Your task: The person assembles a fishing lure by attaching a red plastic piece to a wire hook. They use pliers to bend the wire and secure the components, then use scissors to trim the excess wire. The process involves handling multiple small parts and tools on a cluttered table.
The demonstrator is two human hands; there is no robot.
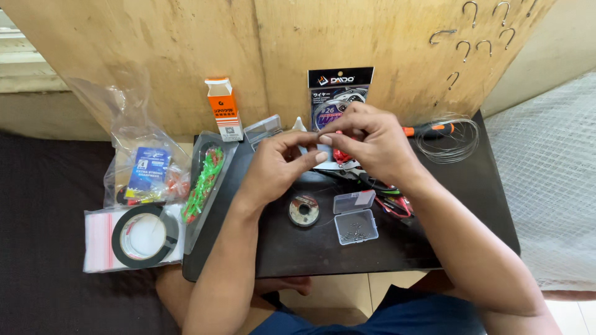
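My left hand (279, 164) and my right hand (369, 142) meet above the middle of a small black table (459, 205), fingertips pinched together on something very small, likely thin line; I cannot make it out. Under them lie a small spool of line (303, 209) and an open clear plastic box (355, 218) of tiny dark pieces. Red-handled pliers (372, 181) lie partly hidden beneath my right hand. A dark wire packet (338, 90) leans on the wooden board behind my hands.
A coil of clear line (448, 139) and an orange-handled tool (429, 130) lie at the right rear. A tray of green and red beads (205, 177), an orange box (223, 108), bagged hooks (146, 170) and a black tape roll (146, 237) sit left. Metal hooks (475, 34) stick in the board.
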